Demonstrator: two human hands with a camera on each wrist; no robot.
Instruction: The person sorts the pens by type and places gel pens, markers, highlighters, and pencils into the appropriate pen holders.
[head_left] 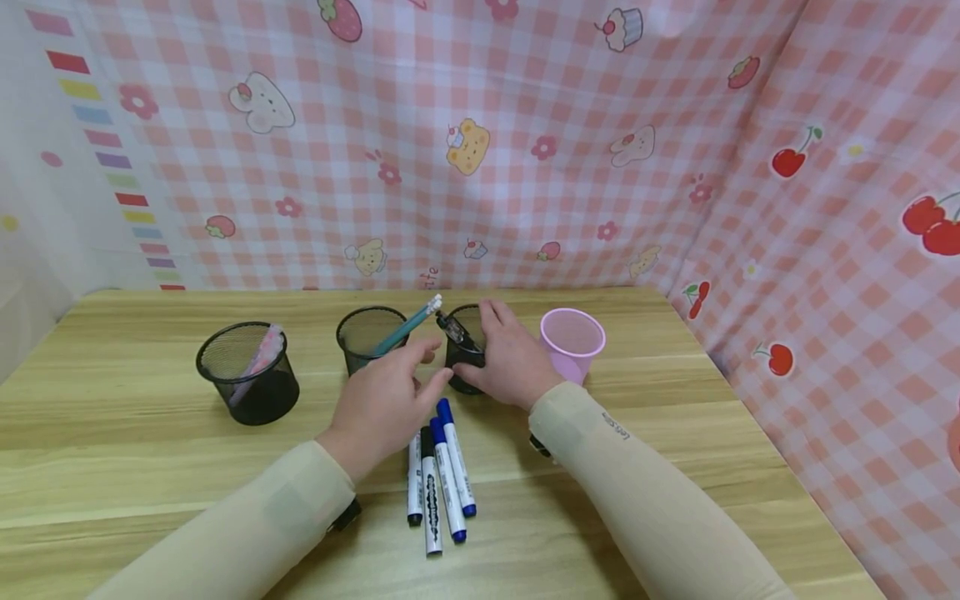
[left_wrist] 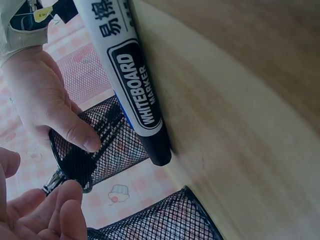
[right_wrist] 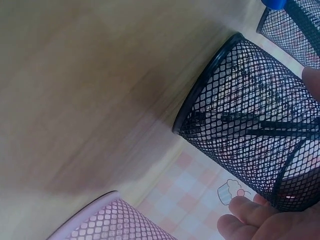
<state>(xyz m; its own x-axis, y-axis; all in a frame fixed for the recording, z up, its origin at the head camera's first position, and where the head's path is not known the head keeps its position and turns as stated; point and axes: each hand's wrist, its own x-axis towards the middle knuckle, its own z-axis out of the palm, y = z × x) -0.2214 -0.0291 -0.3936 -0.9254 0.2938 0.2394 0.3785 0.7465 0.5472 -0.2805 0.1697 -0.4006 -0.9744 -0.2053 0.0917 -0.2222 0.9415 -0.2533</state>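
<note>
My right hand (head_left: 517,360) grips the rim and side of a black mesh pen cup (head_left: 467,382), thumb on the near side and fingers on the far side. Dark pens (head_left: 456,329) lean inside this cup, their tops over its left rim. In the right wrist view, the fingers (right_wrist: 250,215) curve round the mesh cup (right_wrist: 245,115), with the pens visible through it. My left hand (head_left: 382,402) hovers left of that cup, fingers relaxed and holding nothing. Below the hands, several whiteboard markers (head_left: 448,479) with blue or black caps lie side by side on the table.
Another black mesh cup (head_left: 356,360) holds teal pencils (head_left: 405,329) behind the left hand. Farther left stands a black cup (head_left: 262,402) with pink patterned pens (head_left: 266,352). A pink mesh cup (head_left: 573,367) is right of the right hand. A checked cloth (head_left: 480,208) hangs behind the table.
</note>
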